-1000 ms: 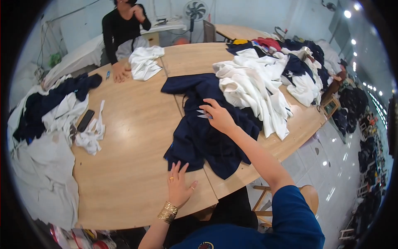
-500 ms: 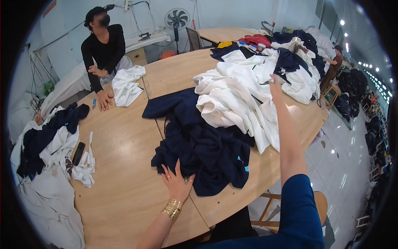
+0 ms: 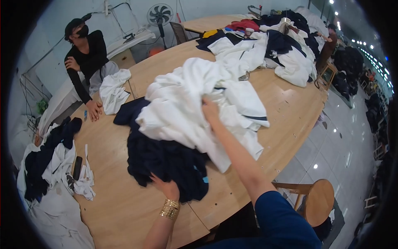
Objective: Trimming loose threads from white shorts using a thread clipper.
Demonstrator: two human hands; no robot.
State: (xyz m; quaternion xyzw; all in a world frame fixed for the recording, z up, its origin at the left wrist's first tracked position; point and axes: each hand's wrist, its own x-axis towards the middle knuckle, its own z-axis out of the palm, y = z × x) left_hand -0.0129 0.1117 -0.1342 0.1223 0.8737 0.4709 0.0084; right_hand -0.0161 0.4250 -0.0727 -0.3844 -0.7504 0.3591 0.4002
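Wide and wooden, the table (image 3: 107, 166) spreads out under the person's right hand (image 3: 210, 110) and left hand (image 3: 168, 189). Far past the right hand sits a big mixed pile (image 3: 296, 66) of white, dark blue, red and yellow cloth. To the left of the left hand lie a black phone (image 3: 77, 167) and some thin white strips (image 3: 85, 186). Ahead of the left hand, off to its left, another person (image 3: 89, 54) leans on the table. White cloth (image 3: 178, 95) bunches up all around the right hand, and it covers part of the dark blue cloth (image 3: 166, 159), so that piece's full shape is hidden. The right hand is closed on a fold of the white cloth, but its fingertips are tucked out of sight, so nobody can tell how tight the grip is. The left hand is a bit blurry. Its fingers are loosely open and touch the near edge of the dark blue cloth, with a shiny gold bracelet (image 3: 170, 208) on the wrist behind them.
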